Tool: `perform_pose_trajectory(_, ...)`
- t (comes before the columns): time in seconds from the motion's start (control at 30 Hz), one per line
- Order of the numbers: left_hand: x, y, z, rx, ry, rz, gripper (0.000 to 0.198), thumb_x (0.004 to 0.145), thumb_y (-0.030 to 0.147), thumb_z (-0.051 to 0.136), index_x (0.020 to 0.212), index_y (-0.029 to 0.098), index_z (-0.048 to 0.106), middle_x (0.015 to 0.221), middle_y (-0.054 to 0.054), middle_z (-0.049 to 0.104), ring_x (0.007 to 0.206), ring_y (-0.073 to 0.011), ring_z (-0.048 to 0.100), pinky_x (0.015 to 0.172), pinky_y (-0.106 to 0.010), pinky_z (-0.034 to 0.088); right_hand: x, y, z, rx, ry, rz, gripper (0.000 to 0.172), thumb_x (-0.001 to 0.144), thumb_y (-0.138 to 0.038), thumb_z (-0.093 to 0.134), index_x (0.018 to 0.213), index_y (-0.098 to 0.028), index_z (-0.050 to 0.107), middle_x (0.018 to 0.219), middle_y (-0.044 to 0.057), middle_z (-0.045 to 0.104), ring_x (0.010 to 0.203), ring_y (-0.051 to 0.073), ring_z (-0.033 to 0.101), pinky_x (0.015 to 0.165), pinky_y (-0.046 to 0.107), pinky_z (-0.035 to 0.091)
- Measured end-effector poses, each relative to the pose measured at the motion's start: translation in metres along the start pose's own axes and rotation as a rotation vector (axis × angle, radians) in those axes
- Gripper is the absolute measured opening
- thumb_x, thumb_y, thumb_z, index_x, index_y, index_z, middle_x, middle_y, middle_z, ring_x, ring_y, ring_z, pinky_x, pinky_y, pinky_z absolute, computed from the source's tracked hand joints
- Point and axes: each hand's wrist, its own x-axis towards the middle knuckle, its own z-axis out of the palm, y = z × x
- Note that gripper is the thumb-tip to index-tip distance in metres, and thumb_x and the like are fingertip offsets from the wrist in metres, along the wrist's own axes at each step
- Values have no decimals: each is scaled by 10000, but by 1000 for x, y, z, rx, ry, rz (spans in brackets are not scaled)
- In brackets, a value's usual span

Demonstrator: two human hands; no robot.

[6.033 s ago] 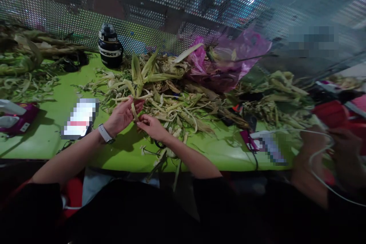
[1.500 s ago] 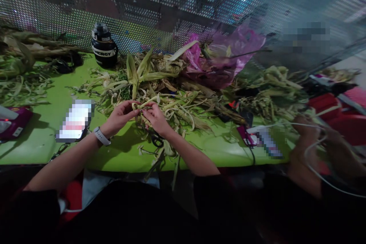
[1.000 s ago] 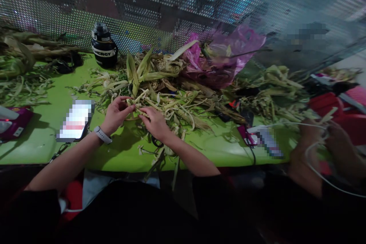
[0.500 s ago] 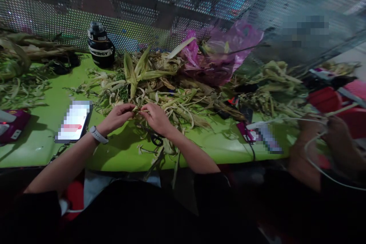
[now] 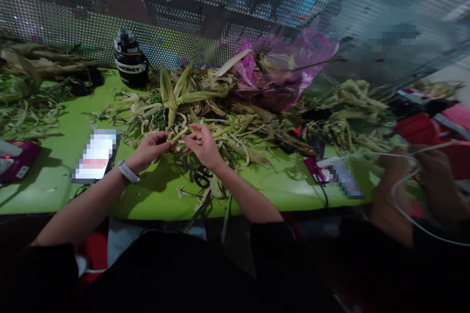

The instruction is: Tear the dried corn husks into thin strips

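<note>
- Head view, near edge: black scissors [image 5: 201,176] lie on the green table [image 5: 157,200]; their loops show more fully than half a second ago, when the right wrist partly covered them.
- Right hand [image 5: 203,149]: raised slightly since then, its fingers more loosely spread beside a pale strip [image 5: 179,133]. Whether it grips the strip cannot be told; the change suggests a shift of hold, with the handling unfinished.
- Left hand [image 5: 150,149]: thumb and fingers pinched on the strip, close to the right hand but separate from it. The strip is between the two hands, just in front of the pile.
- Pile [image 5: 235,139]: loose strips and dry husks, spread beyond the fingers.
- Husk [image 5: 171,93]: splayed leaves pointing up, its position unchanged over the last half second.
- Bottle [image 5: 131,66]: dark, upright, capped; contents not visible.
- Bag [image 5: 286,85]: pink, translucent, behind the pile; husk pieces appear inside, fullness unclear.
- Screen [image 5: 183,5]: perforated, rising behind all.
</note>
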Motion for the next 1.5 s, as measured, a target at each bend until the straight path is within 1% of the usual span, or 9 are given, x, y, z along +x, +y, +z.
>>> perform_pose_trajectory(0.07, 1, 2, -2, -108, 59, -51, 276, 640, 292, 816, 814, 143, 660, 743, 2, 639, 609, -78, 565, 581, -202, 453, 0, -3, -1, 51, 4, -29, 518, 746, -454, 711, 1136, -238, 449, 829, -21, 631, 639, 109, 630, 655, 261, 528)
perform_pose_trajectory(0.17, 1, 5, -3, -220, 102, -105, 283, 595, 243, 841, 777, 146, 647, 708, 14, 626, 595, -76, 571, 545, -187, 441, -1, -4, -4, 16, -60, -76, 392, 746, -443, 720, 1038, -218, 588, 901, 14, 650, 770, 129, 635, 767, 291, 532)
perform_pose_trajectory(0.4, -2, 9, 4, -183, 60, -98, 301, 558, 244, 862, 783, 136, 694, 759, -6, 667, 627, -81, 577, 610, -207, 481, 3, -1, -7, -64, -87, -277, 216, 746, -432, 731, 780, -220, 714, 911, 37, 643, 898, 162, 601, 841, 332, 500)
perform_pose_trajectory(0.53, -3, 4, 5, -108, 78, -29, 345, 565, 287, 863, 831, 132, 707, 789, -17, 688, 657, -92, 596, 656, -228, 500, 5, 2, -8, -35, -191, -170, 253, 774, -462, 695, 795, -210, 706, 871, 33, 639, 843, 153, 601, 816, 326, 492)
perform_pose_trajectory(0.7, -3, -4, 4, 2, 66, 60, 440, 615, 351, 836, 976, 135, 704, 886, -51, 719, 760, -142, 651, 760, -301, 543, 6, 3, -10, -182, -122, -128, 295, 739, -479, 711, 745, -185, 700, 925, 29, 555, 876, 135, 548, 796, 279, 453)
perform_pose_trajectory(0.83, -2, -10, 3, 154, 87, 123, 468, 675, 385, 790, 1057, 134, 692, 872, -52, 721, 748, -146, 651, 762, -316, 555, 5, 1, -9, -206, -148, 16, 286, 681, -451, 754, 689, -173, 688, 876, 11, 529, 816, 121, 523, 740, 258, 435)
perform_pose_trajectory(1.17, -6, -12, 10, 179, 116, 177, 495, 728, 413, 745, 1110, 112, 656, 935, -84, 715, 844, -179, 658, 804, -324, 545, 4, -3, -6, 226, -203, 401, 338, 566, -401, 835, 679, -152, 635, 727, -13, 647, 714, 110, 596, 754, 290, 519)
perform_pose_trajectory(1.4, -5, -19, 12, 73, 174, 185, 490, 750, 406, 734, 1139, 131, 620, 935, -68, 701, 817, -157, 657, 838, -335, 542, 4, -8, -5, 351, -236, 414, 395, 551, -425, 852, 714, -156, 614, 801, -7, 634, 774, 134, 619, 671, 312, 592)
perform_pose_trajectory(1.5, -6, -18, 12, 156, 162, 241, 442, 785, 403, 695, 1127, 132, 624, 949, -78, 688, 831, -171, 656, 832, -349, 542, 5, -8, -6, 325, -231, 420, 375, 561, -404, 851, 737, -150, 639, 800, -3, 634, 770, 128, 613, 640, 283, 586)
